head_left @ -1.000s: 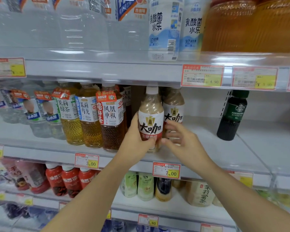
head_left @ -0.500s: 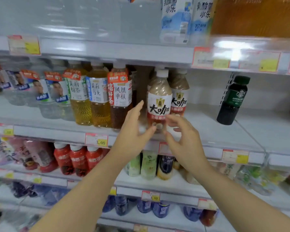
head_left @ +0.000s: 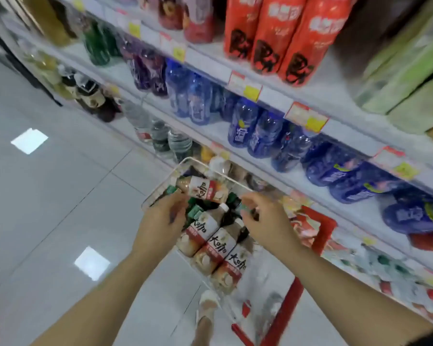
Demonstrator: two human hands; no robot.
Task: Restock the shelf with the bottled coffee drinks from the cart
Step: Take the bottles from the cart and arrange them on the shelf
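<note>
Both hands hang over the cart (head_left: 160, 186), a white wire basket on a red frame. The left hand (head_left: 160, 223) has its fingers (head_left: 176, 203) loosely bent and nothing shows inside them. The right hand (head_left: 268, 221) has its fingers (head_left: 246, 207) curled downward; blur hides whether they grip anything, so I cannot tell.

4 bottled coffee drinks are visible in the cart, all lying on their sides. 1 coffee bottle (head_left: 203, 189) lies just beyond the left fingertips, near them; contact cannot be made out. The other 3 coffee bottles (head_left: 220, 247) lie side by side between the 2 hands and back toward the wrists, white caps pointing up toward the right fingers.

Dark bottles with green caps (head_left: 195, 213) sit among them, at least 3 caps showing, 1 just below the right fingertips.

The shelf (head_left: 318, 103) runs beyond and to the right of the right fingers, carrying 3 red bottles (head_left: 273, 33) and a row of blue bottles (head_left: 260, 131), too blurred to count. A sandalled foot (head_left: 208, 304) stands on the tiled floor (head_left: 60, 196) beneath the forearms.
</note>
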